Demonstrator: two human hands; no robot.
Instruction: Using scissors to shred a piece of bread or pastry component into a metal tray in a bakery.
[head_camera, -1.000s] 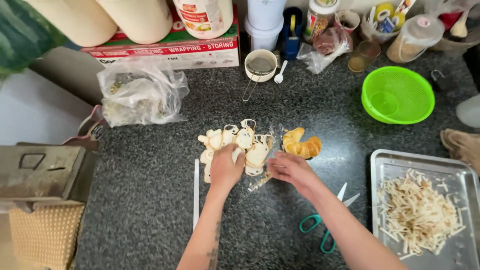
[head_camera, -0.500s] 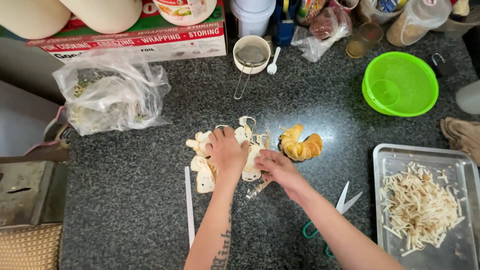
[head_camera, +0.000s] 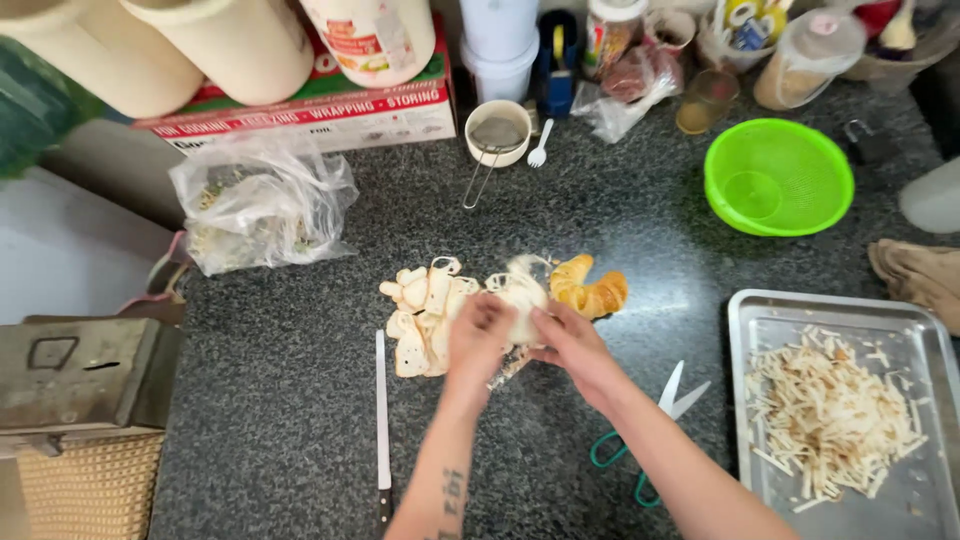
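Hands meet at mid-desk (head_camera: 300, 420): our left hand (head_camera: 478, 335) and right hand (head_camera: 570, 345) close fingers around a pale roundish lump (head_camera: 522, 295), no clear long axis, beside flat slices (head_camera: 420, 325).

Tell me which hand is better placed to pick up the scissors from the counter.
Probably the right hand. The green-handled scissors lie just beside the right forearm, while the left hand sits farther over, next to the knife. Both hands are on the pale bread piece.
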